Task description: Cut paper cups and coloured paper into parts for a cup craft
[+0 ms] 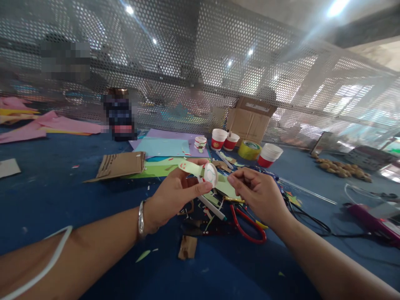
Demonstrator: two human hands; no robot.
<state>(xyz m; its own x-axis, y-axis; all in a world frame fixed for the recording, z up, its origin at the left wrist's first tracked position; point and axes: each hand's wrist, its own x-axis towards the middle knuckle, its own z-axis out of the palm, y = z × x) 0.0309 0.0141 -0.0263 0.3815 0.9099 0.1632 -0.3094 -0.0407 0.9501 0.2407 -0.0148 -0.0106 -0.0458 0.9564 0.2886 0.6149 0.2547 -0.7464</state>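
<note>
A white disc (210,175) is held up above the table (62,183) by the left hand (171,198); its lower edge is gripped between the thumb and fingers. A pale green strip (191,168) with red markings is seen extending leftward from the disc. The right hand (262,196) is held just to the right of the disc, with its fingers bent and their tips drawn together; whether anything is pinched there cannot be told. Below the 2 hands, a white marker (212,207), a red handle (254,241) and paper scraps are found scattered. A brown cardboard scrap (188,247) is noted nearer the wearer. Beyond the hands, a roll of yellow tape (249,150) is placed between red and white paper cups (219,139).
</note>
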